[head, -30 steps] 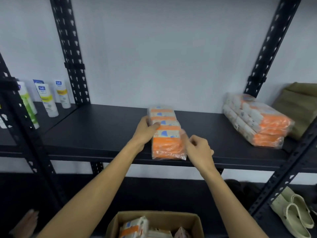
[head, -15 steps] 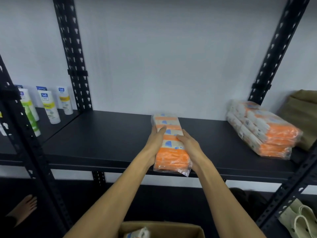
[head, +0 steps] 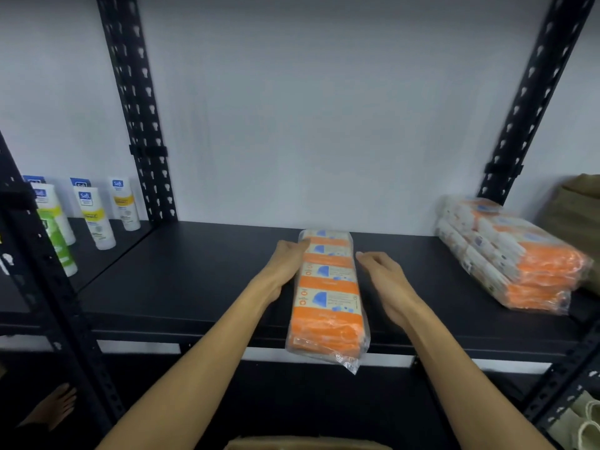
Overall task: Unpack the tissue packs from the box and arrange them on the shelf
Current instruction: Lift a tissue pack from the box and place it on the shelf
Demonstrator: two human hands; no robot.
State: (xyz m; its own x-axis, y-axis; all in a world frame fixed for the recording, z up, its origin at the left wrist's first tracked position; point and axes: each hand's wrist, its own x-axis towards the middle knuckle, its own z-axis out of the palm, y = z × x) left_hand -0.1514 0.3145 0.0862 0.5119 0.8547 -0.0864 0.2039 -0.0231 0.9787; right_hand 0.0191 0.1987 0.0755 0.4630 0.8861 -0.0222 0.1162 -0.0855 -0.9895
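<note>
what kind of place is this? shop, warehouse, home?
Likely a small stockroom or shop backroom. Black slotted-steel shelf against a bare wall, stocked with wrapped tissue packs and a row of tubes. Could be home storage: shoes below.

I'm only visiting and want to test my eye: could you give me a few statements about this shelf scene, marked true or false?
1. The orange-and-white plastic-wrapped tissue pack lies fully on the black metal shelf. False: its near end overhangs the front edge.
2. The left hand touches that pack's left side. True.
3. The right hand grips the pack from above. False: it is beside the pack, fingers relaxed.
4. A stack of similar orange tissue packs sits at the shelf's right. True.
5. White tubes with blue labels stand at left. True.
</note>
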